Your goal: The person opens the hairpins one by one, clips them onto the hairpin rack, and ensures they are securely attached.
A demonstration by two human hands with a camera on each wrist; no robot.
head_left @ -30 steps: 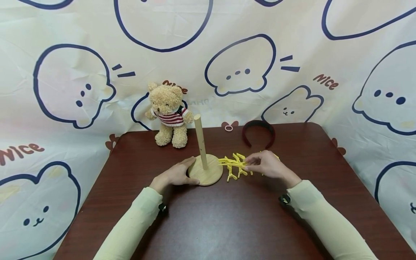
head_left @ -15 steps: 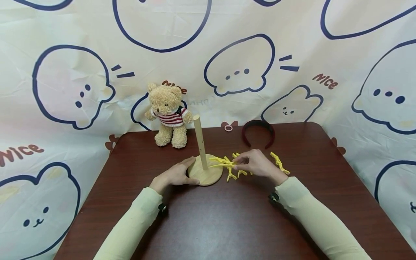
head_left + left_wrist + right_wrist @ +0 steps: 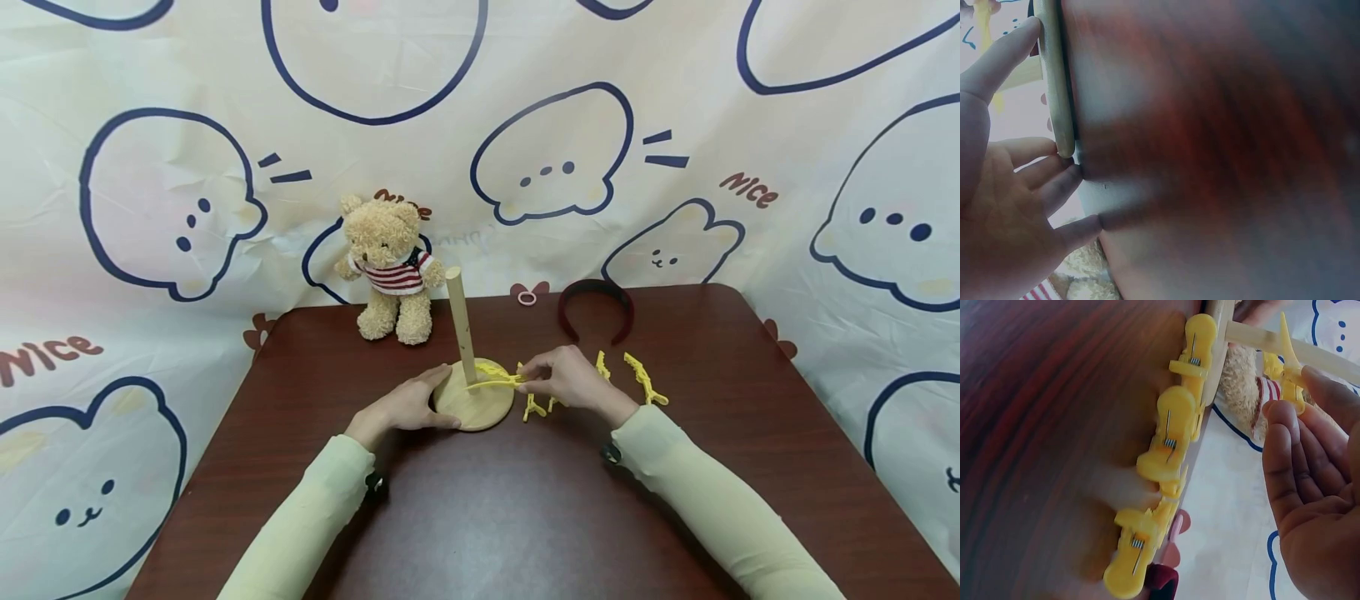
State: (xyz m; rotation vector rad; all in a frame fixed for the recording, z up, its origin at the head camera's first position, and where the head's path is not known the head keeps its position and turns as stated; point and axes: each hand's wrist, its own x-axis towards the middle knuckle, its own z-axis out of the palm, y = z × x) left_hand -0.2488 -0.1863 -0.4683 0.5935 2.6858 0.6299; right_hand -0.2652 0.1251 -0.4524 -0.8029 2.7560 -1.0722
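Observation:
A wooden stand (image 3: 480,410), a round base with an upright post (image 3: 461,325), stands on the table. My left hand (image 3: 408,403) holds its base at the left edge; in the left wrist view the thumb (image 3: 1013,53) lies on the rim and the fingertips meet its other end. With thumb and fingertips, my right hand (image 3: 567,375) pinches a yellow spring clip (image 3: 1292,384). In the head view its long pointed end overlaps the base and reaches the foot of the post. Several more yellow clips (image 3: 1175,428) lie on the table below the right hand.
A teddy bear (image 3: 393,271) in a striped shirt sits at the back left. Behind the clips lie a dark red headband (image 3: 596,287) and a small pink ring (image 3: 527,298). One clip (image 3: 643,379) lies right of my right hand. A printed cloth hangs behind the table.
My right hand has moved left with the yellow clip, bringing it from the base's right edge to the post. More of the clips at right now show. The left hand stays on the base.

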